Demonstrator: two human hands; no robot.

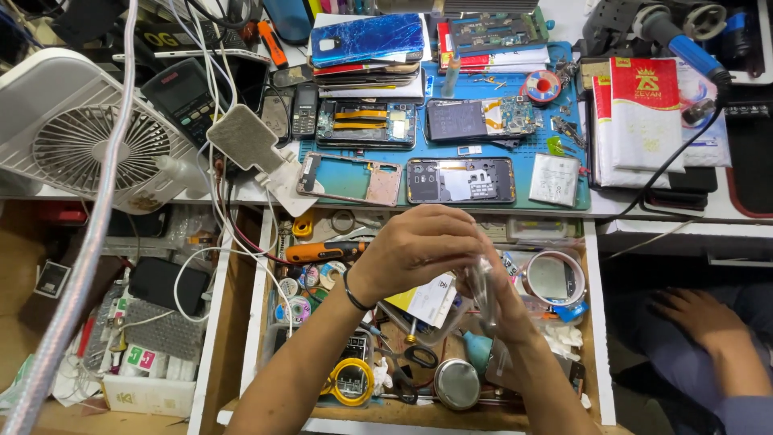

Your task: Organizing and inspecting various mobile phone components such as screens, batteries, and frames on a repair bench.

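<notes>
Both my hands meet above an open wooden drawer (600, 322) full of small tools. My left hand (419, 246), with a thin black band at the wrist, is curled over the top of a small clear plastic packet (481, 292). My right hand (509, 310) grips the same packet from below and from the right. What is inside the packet is hidden by my fingers and by glare.
A blue work mat (527, 173) on the bench carries several opened phones and phone frames. A white fan (80, 137) stands at the left. The drawer holds an orange-handled tool (318, 252), a tape roll (554, 278) and a round tin (456, 383). Another person's hand (696, 318) rests at the lower right.
</notes>
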